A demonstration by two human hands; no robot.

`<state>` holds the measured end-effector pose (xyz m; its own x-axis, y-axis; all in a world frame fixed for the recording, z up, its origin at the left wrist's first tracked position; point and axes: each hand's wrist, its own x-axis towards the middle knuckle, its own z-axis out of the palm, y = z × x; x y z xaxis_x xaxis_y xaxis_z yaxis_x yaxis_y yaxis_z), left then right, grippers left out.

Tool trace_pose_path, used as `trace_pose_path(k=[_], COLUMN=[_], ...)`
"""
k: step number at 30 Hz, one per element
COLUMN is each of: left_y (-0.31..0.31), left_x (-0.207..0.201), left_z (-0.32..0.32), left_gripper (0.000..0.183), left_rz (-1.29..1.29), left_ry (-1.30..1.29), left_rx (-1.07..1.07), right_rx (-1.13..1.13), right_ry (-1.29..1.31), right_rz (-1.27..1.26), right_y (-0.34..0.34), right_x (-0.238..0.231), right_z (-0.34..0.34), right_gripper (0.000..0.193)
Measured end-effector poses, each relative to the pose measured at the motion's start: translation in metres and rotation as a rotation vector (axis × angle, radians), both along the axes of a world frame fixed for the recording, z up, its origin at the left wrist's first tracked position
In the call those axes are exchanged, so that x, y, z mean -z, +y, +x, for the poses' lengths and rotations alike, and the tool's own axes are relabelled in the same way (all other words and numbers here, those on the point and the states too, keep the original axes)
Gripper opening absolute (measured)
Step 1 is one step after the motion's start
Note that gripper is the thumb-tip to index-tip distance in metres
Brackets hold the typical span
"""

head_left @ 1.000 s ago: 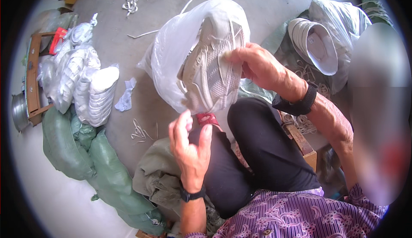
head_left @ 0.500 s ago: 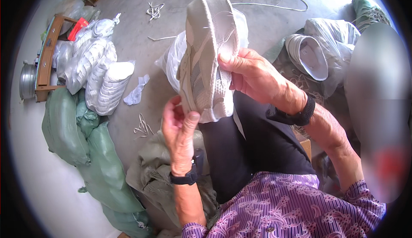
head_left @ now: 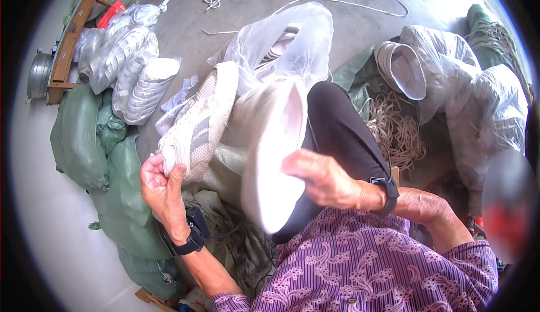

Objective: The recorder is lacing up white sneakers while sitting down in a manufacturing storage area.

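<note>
At the left, my left hand [head_left: 163, 191] pinches the heel end of a cream mesh shoe upper [head_left: 197, 126] with grey side panels. My right hand [head_left: 323, 177], smeared by motion, grips the rim of another pale shoe upper [head_left: 281, 149] over my lap. This second one is tilted so its white inside shows, and its edges are blurred. The two uppers are apart at the hands; their far parts lie close together. Just beyond them, a clear plastic bag [head_left: 315, 36] on the floor has more shoe uppers partly visible inside.
Bagged stacks of white shoe uppers [head_left: 135, 87] lie at the left by a wooden drawer unit [head_left: 67, 42]. Green sacks [head_left: 129, 199] line the wall. To the right are nested white uppers [head_left: 408, 70], plastic bags [head_left: 489, 104] and a heap of pale cord [head_left: 394, 132].
The two uppers, held together before, are now separated. My left hand has moved left and down with one; my right hand has come down toward my lap with the other, turning it.
</note>
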<state>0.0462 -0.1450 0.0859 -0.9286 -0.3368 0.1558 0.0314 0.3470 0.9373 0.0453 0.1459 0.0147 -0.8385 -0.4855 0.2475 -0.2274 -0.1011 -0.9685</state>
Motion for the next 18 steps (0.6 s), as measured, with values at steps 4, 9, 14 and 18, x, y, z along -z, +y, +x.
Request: trace_pose_path(k=[4,9,14,18], left_y=[0.005,0.018,0.032,0.036], left_x=[-0.017,-0.055,-0.109,-0.129], left_z=[0.015,0.012,0.007,0.021], left_gripper=[0.042,0.046,0.045,0.047], left_rz=[-0.102,-0.322,-0.621,-0.721], left_ry=[0.131,0.386,0.779,0.809], left_rx=[-0.013,-0.039,-0.294,-0.297], right_rx=[-0.063,-0.059,-0.036,-0.076], right_ry=[0.235,0.334,0.337,0.281], right_rz=[0.190,0.125,0.270,0.276], right_y=[-0.013,-0.031,-0.046,-0.037], right_x=[-0.001,-0.010,-0.016,-0.006], right_z=[0.005,-0.022,-0.048,-0.038], right_gripper=[0.031,0.026,0.037,0.036])
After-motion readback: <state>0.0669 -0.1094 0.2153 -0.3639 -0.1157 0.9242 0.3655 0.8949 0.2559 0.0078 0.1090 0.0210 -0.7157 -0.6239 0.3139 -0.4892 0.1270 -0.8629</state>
